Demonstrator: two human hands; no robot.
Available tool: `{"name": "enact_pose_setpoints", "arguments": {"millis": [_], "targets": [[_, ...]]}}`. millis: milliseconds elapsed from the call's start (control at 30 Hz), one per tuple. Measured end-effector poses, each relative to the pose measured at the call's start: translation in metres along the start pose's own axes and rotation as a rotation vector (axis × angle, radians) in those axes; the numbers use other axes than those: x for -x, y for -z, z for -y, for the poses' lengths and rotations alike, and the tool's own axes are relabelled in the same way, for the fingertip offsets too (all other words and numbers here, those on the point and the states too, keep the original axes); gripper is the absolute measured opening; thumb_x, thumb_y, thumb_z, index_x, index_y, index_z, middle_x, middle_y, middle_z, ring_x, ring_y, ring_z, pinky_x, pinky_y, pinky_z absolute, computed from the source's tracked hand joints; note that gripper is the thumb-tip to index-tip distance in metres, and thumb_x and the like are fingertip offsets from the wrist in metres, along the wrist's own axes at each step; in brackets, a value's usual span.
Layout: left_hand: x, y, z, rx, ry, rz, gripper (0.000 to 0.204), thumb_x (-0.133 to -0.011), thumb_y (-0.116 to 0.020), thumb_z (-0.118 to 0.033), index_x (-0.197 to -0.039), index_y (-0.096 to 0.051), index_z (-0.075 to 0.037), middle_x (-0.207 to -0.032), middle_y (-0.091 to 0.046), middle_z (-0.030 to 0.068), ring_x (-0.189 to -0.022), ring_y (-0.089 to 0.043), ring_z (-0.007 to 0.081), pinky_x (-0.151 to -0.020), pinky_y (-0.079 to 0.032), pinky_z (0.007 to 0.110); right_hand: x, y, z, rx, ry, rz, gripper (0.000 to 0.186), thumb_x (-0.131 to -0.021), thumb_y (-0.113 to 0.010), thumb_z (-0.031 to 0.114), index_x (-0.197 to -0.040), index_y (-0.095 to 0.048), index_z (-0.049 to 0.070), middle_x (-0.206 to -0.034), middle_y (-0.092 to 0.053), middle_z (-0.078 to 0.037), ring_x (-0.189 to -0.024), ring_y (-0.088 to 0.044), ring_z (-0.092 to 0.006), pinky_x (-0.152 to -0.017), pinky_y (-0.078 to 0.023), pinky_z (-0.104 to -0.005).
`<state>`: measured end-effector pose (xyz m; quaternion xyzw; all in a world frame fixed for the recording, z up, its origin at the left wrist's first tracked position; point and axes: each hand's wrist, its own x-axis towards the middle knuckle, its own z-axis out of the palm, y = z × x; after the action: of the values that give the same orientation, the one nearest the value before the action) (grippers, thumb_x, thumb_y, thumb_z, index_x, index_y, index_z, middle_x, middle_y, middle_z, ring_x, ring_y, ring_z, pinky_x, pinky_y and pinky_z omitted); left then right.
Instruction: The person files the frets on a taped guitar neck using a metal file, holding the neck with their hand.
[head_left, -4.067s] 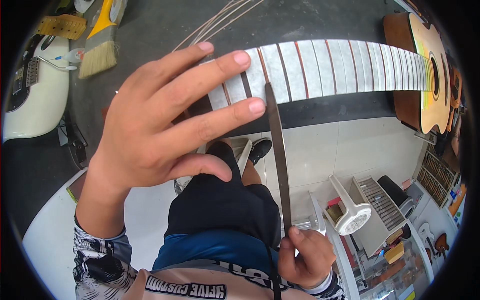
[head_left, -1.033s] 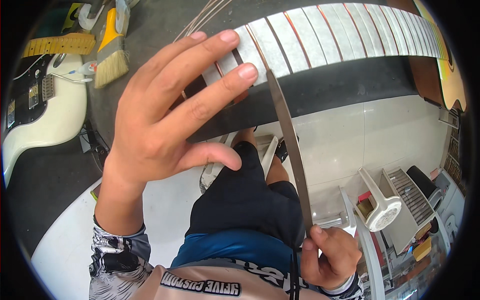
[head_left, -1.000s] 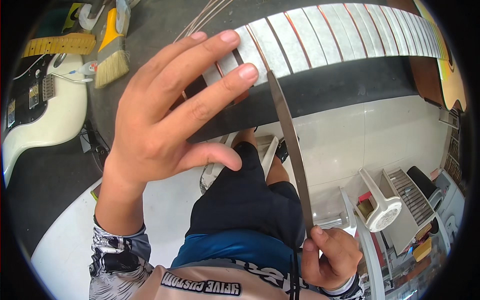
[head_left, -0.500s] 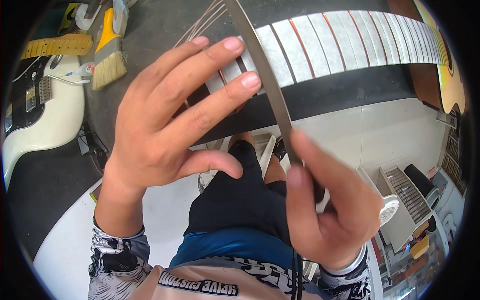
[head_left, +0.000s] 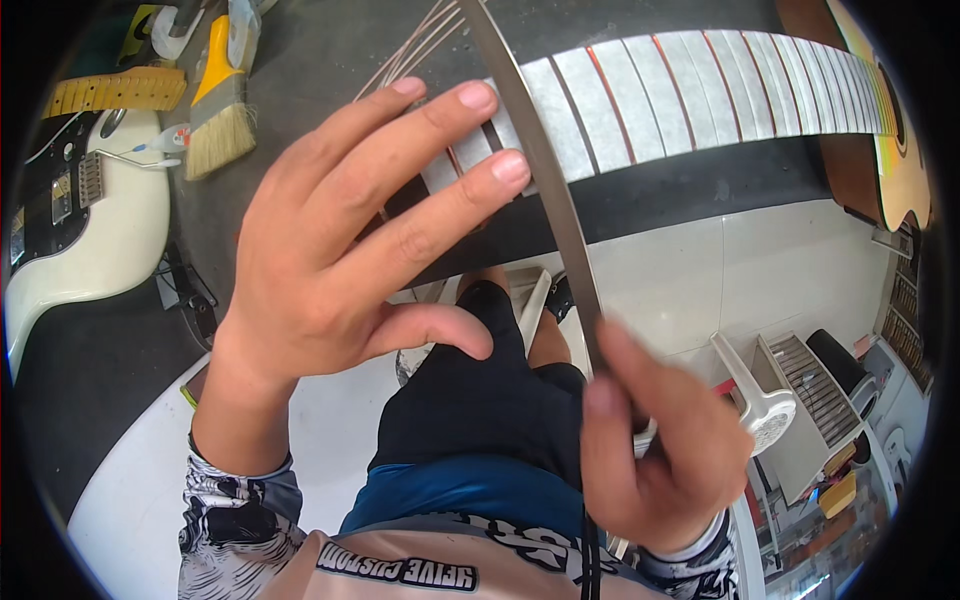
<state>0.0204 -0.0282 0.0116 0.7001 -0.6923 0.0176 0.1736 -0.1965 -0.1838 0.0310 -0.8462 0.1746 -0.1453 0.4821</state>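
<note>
Across the guitar neck (head_left: 690,95), near the end where the loose strings (head_left: 415,45) fan off, a long flat metal file (head_left: 540,170) is lying at a slant, its far end running out past the top of the frame. The neck is resting on the dark worktop (head_left: 330,60), its fretboard covered between the frets with pale tape strips. The right hand (head_left: 655,450) is gripping the near end of the file, its fingers (head_left: 610,370) curled together around the handle, with one laid along the blade. The left hand (head_left: 350,240) is reaching over the neck with its fingers (head_left: 470,175) stretched out and close together, the tips touching the taped fretboard just beside the file; the thumb is tucked under and holding nothing.

Judging by this, the person is dressing the frets, and the file is sitting partway through a stroke. The next move would call for keeping the blade flat on the fret tops while the left fingertips steady the neck.

Much is hard to read. The file's handle is buried in the right hand, its tip is cut off, and the left hand is covering the frets beneath it. Whether the blade is truly touching metal cannot be told. The guitar body (head_left: 880,130) is bending away at the right rim. A white electric guitar (head_left: 80,240) and a brush (head_left: 220,115) are lying at the far left.
</note>
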Motion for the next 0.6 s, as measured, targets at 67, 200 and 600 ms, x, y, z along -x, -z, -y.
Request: {"name": "enact_pose_setpoints", "arguments": {"millis": [67, 200, 600], "targets": [[0.0, -0.001, 0.0, 0.011, 0.005, -0.003, 0.089, -0.078, -0.063, -0.075, -0.132, -0.067, -0.004, -0.138, -0.058, 0.0257, -0.123, -0.06, 0.0449, -0.102, -0.051, 0.05, -0.034, -0.008, 0.004, -0.03, 0.001, -0.012, 0.031, -0.086, -0.067, -0.01, -0.116, -0.072, -0.007, -0.088, -0.076, -0.015, -0.062, -0.063, -0.0078, -0.055, -0.046, -0.0195], [-0.004, -0.002, -0.003, 0.04, 0.011, -0.008, 0.089, -0.077, -0.064, -0.074, -0.131, -0.067, -0.004, -0.138, -0.058, 0.0261, -0.122, -0.06, 0.0456, -0.103, -0.05, 0.051, -0.043, -0.012, -0.004, -0.026, 0.082, -0.06, 0.031, -0.087, -0.068, -0.008, -0.118, -0.071, -0.007, -0.089, -0.076, -0.014, -0.063, -0.061, -0.0051, -0.056, -0.044, -0.0178], [-0.002, -0.001, -0.001, -0.007, -0.014, -0.005, 0.087, -0.081, -0.063, -0.071, -0.133, -0.066, -0.002, -0.142, -0.054, 0.0265, -0.127, -0.057, 0.0426, -0.105, -0.049, 0.049, 0.068, 0.017, -0.026, -0.024, 0.063, -0.035, 0.047, -0.073, -0.07, -0.012, -0.119, -0.071, -0.003, -0.069, -0.068, -0.01, -0.052, -0.063, -0.0182, -0.048, -0.049, -0.027]]}}
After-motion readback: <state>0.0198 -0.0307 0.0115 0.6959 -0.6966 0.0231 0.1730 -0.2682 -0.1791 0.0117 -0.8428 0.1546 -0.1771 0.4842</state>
